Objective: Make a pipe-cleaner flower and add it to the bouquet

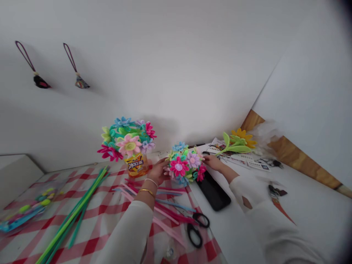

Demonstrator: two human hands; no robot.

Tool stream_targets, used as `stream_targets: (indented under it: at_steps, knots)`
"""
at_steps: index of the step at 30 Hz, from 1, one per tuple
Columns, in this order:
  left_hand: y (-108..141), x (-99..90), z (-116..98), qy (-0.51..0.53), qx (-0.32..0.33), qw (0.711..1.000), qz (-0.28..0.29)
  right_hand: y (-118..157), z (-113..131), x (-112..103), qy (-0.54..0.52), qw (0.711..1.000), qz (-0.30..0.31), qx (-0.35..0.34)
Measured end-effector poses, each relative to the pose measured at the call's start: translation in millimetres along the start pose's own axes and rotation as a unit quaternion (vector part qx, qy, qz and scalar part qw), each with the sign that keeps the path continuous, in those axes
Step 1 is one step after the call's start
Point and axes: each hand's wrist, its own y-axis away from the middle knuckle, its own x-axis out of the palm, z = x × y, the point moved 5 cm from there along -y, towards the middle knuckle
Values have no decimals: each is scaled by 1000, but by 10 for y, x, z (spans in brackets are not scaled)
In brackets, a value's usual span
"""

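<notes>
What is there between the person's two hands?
The head view shows a bunch of pipe-cleaner flowers, held between the left hand and the right hand.

White long sleeves (123, 234), gold bangle (146, 191), white beaded bracelet (151, 181) on left wrist

The stems of the pipe-cleaner flower bunch (183, 165) are hidden by its blooms, and the fingers (165, 161) of the left hand (157, 172) are partly hidden behind it. The upper end of the black slab (213, 191) is covered by the bunch, and its kind cannot be told. The scissors' (196, 230) blades are hidden under pink pipe cleaners (167, 209). Green pipe cleaners (70, 220) are cut off by the bottom edge, and a blurred plastic packet (23, 217) by the left edge. The printed cards (233, 154) are too small to read, and the small dark objects (276, 190) cannot be identified.
</notes>
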Motion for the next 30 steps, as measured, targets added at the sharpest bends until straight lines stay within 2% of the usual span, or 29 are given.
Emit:
stream_targets:
  at_steps: [8,13,17,21,27,30]
  knots:
    - [180,-85,7,-12,-26,999,-32,469,101,-10,17,997,25,77]
    - [275,-76,28,-10,-47,998,-47,872,337,172,83,987,57,121]
    - [363,-44,42,-12,-53,998,-37,1057,501,262,142,975,50,162]
    - [459,-19,52,-20,-51,998,-15,1203,507,230,166,965,69,189]
    - [516,-21,89,-35,-54,998,10,1538,447,152,190,959,100,185]
    - [536,-61,90,-40,-45,998,3,1610,475,123,196,958,115,175]
